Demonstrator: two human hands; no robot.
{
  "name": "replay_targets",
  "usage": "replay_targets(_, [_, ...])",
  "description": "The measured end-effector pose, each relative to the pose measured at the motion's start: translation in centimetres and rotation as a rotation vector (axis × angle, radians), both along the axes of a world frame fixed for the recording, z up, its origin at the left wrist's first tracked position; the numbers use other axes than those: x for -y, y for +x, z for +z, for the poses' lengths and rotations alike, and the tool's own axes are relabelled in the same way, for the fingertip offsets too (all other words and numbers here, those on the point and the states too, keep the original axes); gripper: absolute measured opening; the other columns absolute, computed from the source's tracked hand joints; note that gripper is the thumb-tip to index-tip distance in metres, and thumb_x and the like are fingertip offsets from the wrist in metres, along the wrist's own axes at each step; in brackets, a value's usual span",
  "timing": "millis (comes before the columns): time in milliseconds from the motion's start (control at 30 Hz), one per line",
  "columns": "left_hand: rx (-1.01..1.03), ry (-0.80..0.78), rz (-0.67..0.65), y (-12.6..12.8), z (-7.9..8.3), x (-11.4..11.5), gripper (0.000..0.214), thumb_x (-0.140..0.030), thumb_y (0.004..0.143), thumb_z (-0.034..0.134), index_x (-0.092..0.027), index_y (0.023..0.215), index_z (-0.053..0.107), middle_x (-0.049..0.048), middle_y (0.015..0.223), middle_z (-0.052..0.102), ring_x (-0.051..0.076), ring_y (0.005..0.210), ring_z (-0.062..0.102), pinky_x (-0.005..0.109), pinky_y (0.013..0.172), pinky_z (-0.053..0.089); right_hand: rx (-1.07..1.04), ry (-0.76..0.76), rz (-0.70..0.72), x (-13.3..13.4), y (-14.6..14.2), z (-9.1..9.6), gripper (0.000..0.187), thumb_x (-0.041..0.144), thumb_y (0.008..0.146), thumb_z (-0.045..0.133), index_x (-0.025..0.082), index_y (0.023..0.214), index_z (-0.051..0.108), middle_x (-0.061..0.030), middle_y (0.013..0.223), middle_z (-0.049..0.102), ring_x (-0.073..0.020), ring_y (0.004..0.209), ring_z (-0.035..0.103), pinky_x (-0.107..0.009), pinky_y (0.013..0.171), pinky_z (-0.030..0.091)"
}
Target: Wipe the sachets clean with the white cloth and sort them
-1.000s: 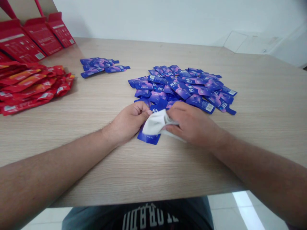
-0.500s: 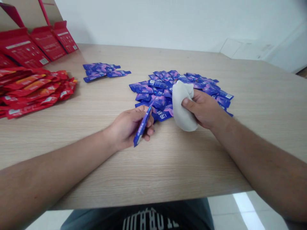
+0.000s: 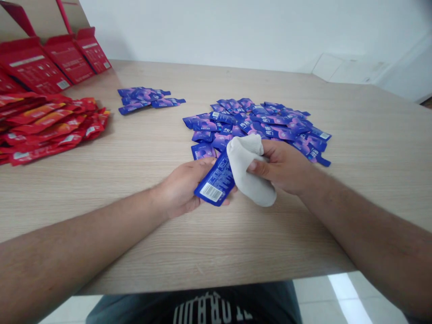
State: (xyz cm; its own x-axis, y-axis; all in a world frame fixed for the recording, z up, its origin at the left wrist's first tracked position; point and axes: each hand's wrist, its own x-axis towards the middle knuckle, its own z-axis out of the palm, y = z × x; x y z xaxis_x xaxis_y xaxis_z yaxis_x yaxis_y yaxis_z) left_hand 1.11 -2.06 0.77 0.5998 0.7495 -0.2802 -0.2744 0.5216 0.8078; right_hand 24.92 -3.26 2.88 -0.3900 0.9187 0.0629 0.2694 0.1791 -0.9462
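My left hand (image 3: pixel 189 184) grips a blue sachet (image 3: pixel 216 182) with its barcode side turned up. In my right hand (image 3: pixel 283 164) is a folded white cloth (image 3: pixel 251 173), pinched under the thumb. The cloth lies against the upper end of the sachet and covers that part. Just beyond both hands a loose pile of blue and purple sachets (image 3: pixel 276 131) spreads over the table. My left fingers are partly hidden under the sachet.
A smaller group of blue sachets (image 3: pixel 143 95) lies at the back left. Red sachets (image 3: pixel 50 123) are heaped at the far left, before open red cartons (image 3: pixel 67 58). The wooden table (image 3: pixel 202 252) ends at a white wall (image 3: pixel 216 36).
The sachet has turned from edge-on to show its flat barcode side. My right hand has brought the white cloth left and nearer, onto the sachet. My left hand has shifted slightly right.
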Motion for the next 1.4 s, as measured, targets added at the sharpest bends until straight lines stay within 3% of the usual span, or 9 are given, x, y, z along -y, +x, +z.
replay_targets(100, [-0.013,0.099,0.123,0.2,-0.3,-0.4,0.015,-0.029,0.095,0.065,-0.014,0.093,0.066,0.0046,0.082,0.069,0.013,0.072,0.065,0.027,0.071,0.058,0.079,0.014,-0.105,-0.8,0.6,-0.1,0.043,0.051,0.081,0.082,0.022,0.113,0.076,-0.0017,0.092,0.079,-0.0201,0.073,0.072,-0.026,0.058,0.053])
replay_targets(367, [-0.334,0.509,0.091,-0.3,-1.2,-0.6,0.028,-0.039,0.089,0.072,-0.018,0.078,0.059,-0.0001,0.071,0.060,0.013,0.064,0.053,0.024,0.056,0.040,0.063,-0.082,-0.012,-0.4,-0.2,-0.1,0.045,0.049,0.081,0.082,0.021,0.116,0.074,-0.0015,0.091,0.080,-0.0198,0.071,0.073,-0.025,0.056,0.053])
replay_targets(500, [-0.386,0.573,0.093,-0.5,-1.6,-1.0,0.031,-0.043,0.092,0.068,-0.019,0.079,0.055,-0.0012,0.070,0.057,0.011,0.059,0.047,0.023,0.053,0.034,0.110,-0.051,-0.030,-0.2,-0.2,0.2,0.044,0.051,0.083,0.080,0.023,0.116,0.074,-0.0014,0.091,0.080,-0.0207,0.072,0.073,-0.027,0.059,0.054])
replay_targets(767, [-0.307,0.522,0.104,-0.5,-2.1,-1.2,0.031,-0.041,0.092,0.068,-0.020,0.079,0.050,-0.0038,0.065,0.050,0.009,0.053,0.042,0.023,0.051,0.030,0.604,0.537,-0.344,-0.4,0.5,1.2,0.038,0.054,0.093,0.065,0.019,0.106,0.072,-0.0086,0.101,0.074,-0.0262,0.088,0.067,-0.035,0.074,0.047])
replay_targets(833, [-0.287,0.480,0.126,-0.3,-1.9,-1.0,0.029,-0.039,0.091,0.069,-0.020,0.079,0.051,-0.0039,0.064,0.050,0.009,0.052,0.042,0.022,0.050,0.030,0.699,0.653,-0.278,0.0,-0.2,0.7,0.035,0.052,0.095,0.062,0.018,0.098,0.069,-0.0092,0.097,0.071,-0.0257,0.089,0.063,-0.035,0.076,0.045])
replay_targets(1000, [-0.239,0.358,0.206,0.2,-1.1,-0.6,0.024,-0.028,0.088,0.071,-0.019,0.078,0.051,-0.0048,0.062,0.051,0.008,0.052,0.045,0.021,0.050,0.032,0.837,0.724,0.141,1.5,-2.1,0.0,0.020,0.038,0.099,0.061,0.019,0.093,0.063,-0.0067,0.096,0.064,-0.0222,0.088,0.059,-0.033,0.076,0.043])
replay_targets(1200, [-0.224,0.366,0.177,0.1,-1.2,-0.7,0.028,-0.032,0.087,0.074,-0.019,0.077,0.052,-0.0051,0.062,0.052,0.007,0.050,0.043,0.020,0.049,0.032,0.847,0.745,-0.203,0.7,-1.2,0.2,0.029,0.046,0.100,0.058,0.018,0.090,0.059,-0.0080,0.092,0.061,-0.0233,0.084,0.057,-0.034,0.072,0.041])
replay_targets(1267, [-0.234,0.355,0.174,0.1,-1.2,-0.7,0.028,-0.032,0.086,0.075,-0.019,0.077,0.052,-0.0051,0.062,0.052,0.007,0.050,0.044,0.020,0.049,0.032,0.848,0.750,-0.144,1.0,-1.6,0.0,0.027,0.044,0.099,0.060,0.018,0.091,0.060,-0.0077,0.093,0.061,-0.0233,0.085,0.057,-0.034,0.073,0.041])
replay_targets(1400, [-0.245,0.340,0.186,0.1,-1.0,-0.5,0.023,-0.029,0.087,0.072,-0.019,0.078,0.054,-0.0045,0.063,0.054,0.008,0.053,0.048,0.020,0.050,0.034,0.882,0.773,0.155,2.1,-2.8,-0.1,0.014,0.034,0.097,0.064,0.020,0.093,0.062,-0.0059,0.095,0.062,-0.0229,0.088,0.058,-0.034,0.076,0.042])
